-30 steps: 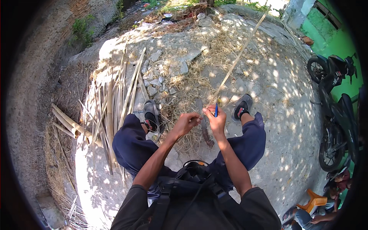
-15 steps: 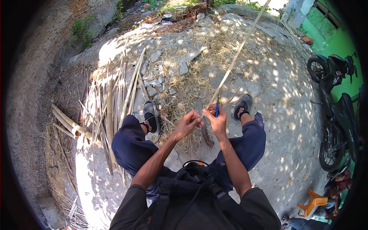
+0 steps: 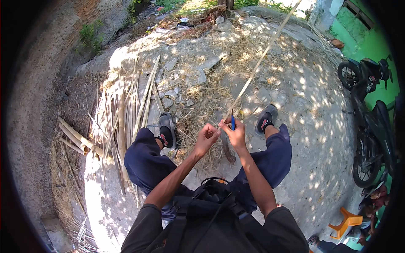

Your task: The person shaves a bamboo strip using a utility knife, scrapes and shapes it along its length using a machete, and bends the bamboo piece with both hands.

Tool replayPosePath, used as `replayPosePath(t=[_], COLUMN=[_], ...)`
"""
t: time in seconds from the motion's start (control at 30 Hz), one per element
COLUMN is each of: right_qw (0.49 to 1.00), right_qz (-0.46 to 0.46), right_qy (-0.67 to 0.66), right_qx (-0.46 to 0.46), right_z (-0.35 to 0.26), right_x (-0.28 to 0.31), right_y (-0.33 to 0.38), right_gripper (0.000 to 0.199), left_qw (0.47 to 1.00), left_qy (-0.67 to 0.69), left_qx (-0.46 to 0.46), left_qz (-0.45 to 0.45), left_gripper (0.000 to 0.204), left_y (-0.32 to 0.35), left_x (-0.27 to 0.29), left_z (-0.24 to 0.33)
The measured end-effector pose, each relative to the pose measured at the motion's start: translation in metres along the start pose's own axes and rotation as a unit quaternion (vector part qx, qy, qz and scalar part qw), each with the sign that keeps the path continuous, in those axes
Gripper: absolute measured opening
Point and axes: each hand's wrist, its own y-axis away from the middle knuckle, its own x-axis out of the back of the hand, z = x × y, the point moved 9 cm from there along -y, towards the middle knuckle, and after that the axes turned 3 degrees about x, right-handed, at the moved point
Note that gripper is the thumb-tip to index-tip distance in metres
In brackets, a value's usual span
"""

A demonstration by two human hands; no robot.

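A long, thin bamboo strip [image 3: 257, 68] slants up and away to the right from between my hands. My left hand [image 3: 205, 142] pinches its near end at the fingertips. Close beside it, nearly touching, my right hand [image 3: 236, 135] is closed on the strip a little farther along. A slim blue pen-like tool [image 3: 233, 122] sticks up from the right hand's fingers; its lower part is hidden. Below the hands, between my feet, a large knife with a brown wooden handle [image 3: 229, 156] lies on the ground, partly covered by my right hand.
Split bamboo strips [image 3: 122, 114] lie piled at the left, near thicker bamboo poles [image 3: 76, 134]. Curly shavings [image 3: 202, 95] and broken stones [image 3: 171, 93] litter the ground ahead. Motorcycles [image 3: 367, 130], an orange chair [image 3: 346, 222] and other people are on the right.
My right hand has shifted slightly left and toward me, closer to the left hand, carrying the blue tool and the strip's near end. The left hand has barely moved.
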Motion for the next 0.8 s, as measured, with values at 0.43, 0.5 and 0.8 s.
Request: replayPosePath(t=[0.43, 0.5, 0.8], right_qw=[1.0, 0.998, 0.985], right_qz=[-0.001, -0.016, -0.17], right_qy=[0.022, 0.057, 0.02], right_qx=[0.001, 0.009, 0.007], right_z=[-0.034, -0.049, -0.107], right_x=[0.002, 0.013, -0.039], right_y=[0.002, -0.007, -0.032], right_gripper=[0.032, 0.031, 0.028], left_qw=[0.995, 0.994, 0.998], left_qy=[-0.012, 0.024, 0.04], left_qx=[-0.045, -0.056, -0.038], left_qz=[0.088, 0.091, -0.001], left_gripper=[0.013, 0.012, 0.015], left_y=[0.009, 0.013, 0.028], left_x=[0.011, 0.012, 0.001], left_z=[0.032, 0.036, 0.037])
